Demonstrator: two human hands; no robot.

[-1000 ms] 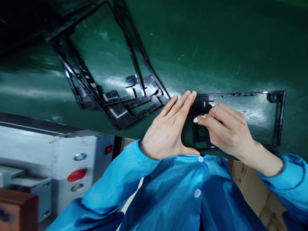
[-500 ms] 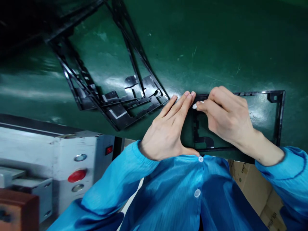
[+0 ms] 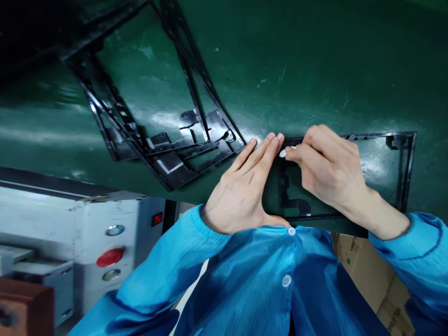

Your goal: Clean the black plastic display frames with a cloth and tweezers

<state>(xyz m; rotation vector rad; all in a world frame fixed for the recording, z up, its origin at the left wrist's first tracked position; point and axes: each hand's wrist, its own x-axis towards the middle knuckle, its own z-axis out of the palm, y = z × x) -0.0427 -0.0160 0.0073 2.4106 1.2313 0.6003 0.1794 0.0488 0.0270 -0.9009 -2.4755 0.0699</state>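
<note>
A black rectangular plastic frame (image 3: 406, 182) lies on the green tabletop in front of me. My left hand (image 3: 241, 191) is stretched out flat at its left end, the fingertips at the far left corner and the thumb by the near left corner. In a closed grip, my right hand (image 3: 329, 168) holds a small white tool with a rounded tip (image 3: 283, 153); most of it is hidden by the fingers. That tip sits at the far left corner of the frame, close to my left fingertips. The hand covers part of the frame's far side.
Several similar black frames (image 3: 171, 170) lie overlapping to the left on the green table (image 3: 315, 70). At lower left stands a pale machine housing (image 3: 94, 214) with a red button (image 3: 110, 257) and two metal ones. Cardboard boxes (image 3: 367, 266) are below the table edge.
The view has shifted very slightly. Both hands, the white tool and the black frame hold practically the same positions.
</note>
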